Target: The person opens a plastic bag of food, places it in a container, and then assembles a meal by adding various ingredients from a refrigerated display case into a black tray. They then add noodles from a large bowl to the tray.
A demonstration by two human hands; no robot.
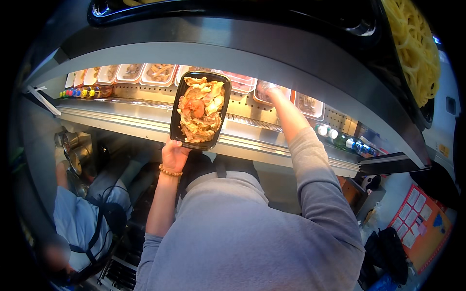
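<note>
Left hand (175,154), 9 o'clock: grips near edge of black tray (206,145), 11 o'clock | right hand (272,92), 1 o'clock: at white bin (262,102), can't tell its grasp | open gap between tray and right hand

Left fingers (175,144) mostly hidden beneath black container (226,96); right fingers (265,89) blurred
</note>
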